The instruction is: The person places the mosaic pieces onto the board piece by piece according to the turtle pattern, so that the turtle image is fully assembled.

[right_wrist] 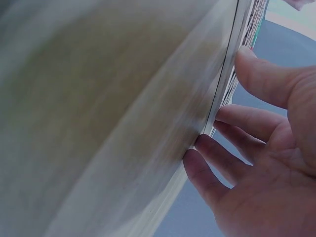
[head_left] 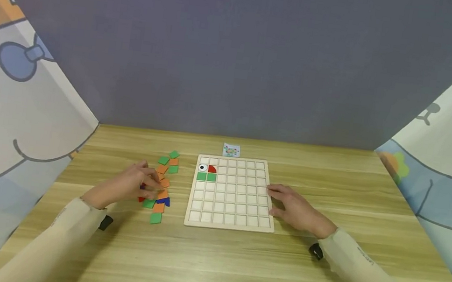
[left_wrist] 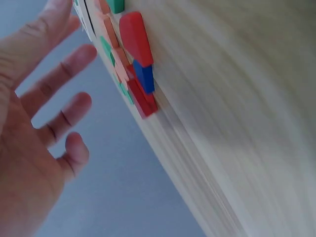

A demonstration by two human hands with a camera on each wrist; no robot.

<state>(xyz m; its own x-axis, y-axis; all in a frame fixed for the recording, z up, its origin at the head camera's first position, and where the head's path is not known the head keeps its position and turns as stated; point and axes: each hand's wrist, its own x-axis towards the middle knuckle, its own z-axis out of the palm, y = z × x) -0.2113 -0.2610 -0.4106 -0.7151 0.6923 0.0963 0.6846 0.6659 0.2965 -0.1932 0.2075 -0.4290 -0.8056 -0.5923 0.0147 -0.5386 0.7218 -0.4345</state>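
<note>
A pale grid board (head_left: 228, 227) lies flat on the table, with a white eye piece (head_left: 203, 168), a red quarter piece (head_left: 211, 169) and two green squares (head_left: 206, 176) in its upper left cells. My left hand (head_left: 131, 186) hovers over the loose pieces left of the board; in the left wrist view my left hand (left_wrist: 44, 98) has its fingers spread, with red pieces (left_wrist: 136, 38) and a blue piece (left_wrist: 144, 76) beyond them. My right hand (head_left: 295, 210) touches the board's right edge; the right wrist view shows my right hand (right_wrist: 266, 133) with its fingertips along that edge.
Loose orange squares (head_left: 158, 208), green squares (head_left: 156, 218) and blue pieces (head_left: 165, 201) lie left of the board. A small printed card (head_left: 231, 150) sits just behind the board. A dark grey wall (head_left: 244, 58) stands at the table's back.
</note>
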